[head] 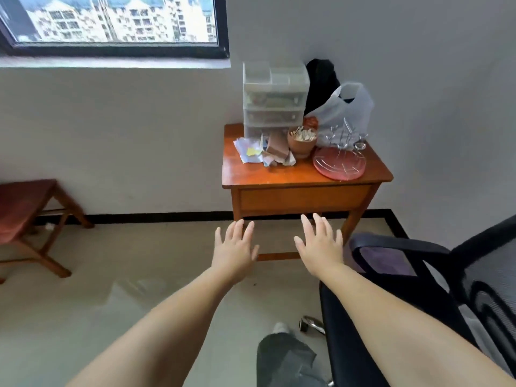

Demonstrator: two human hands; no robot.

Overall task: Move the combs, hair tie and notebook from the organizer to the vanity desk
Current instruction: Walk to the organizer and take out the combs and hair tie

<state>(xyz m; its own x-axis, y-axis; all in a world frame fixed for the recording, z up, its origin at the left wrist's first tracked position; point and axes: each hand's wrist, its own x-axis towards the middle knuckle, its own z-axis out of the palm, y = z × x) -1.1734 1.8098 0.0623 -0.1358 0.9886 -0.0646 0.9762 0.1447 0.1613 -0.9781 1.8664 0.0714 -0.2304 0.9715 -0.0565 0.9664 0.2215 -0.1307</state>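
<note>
A clear plastic drawer organizer (275, 100) stands at the back left of a small orange-brown wooden desk (301, 194) against the wall. Its drawers look shut, and their contents are too blurred to tell. Combs, hair tie and notebook cannot be made out. My left hand (236, 247) and my right hand (319, 243) are stretched out in front of me, palms down, fingers spread, holding nothing. Both hover in front of and below the desk's front edge, well short of the organizer.
On the desk lie crumpled papers (262, 152), a terracotta pot of sticks (301, 142), a pink round tray (339, 163), metal utensils and a white plastic bag (344, 110). A black office chair (418, 275) stands close on my right. A wooden bench (30, 219) sits far left.
</note>
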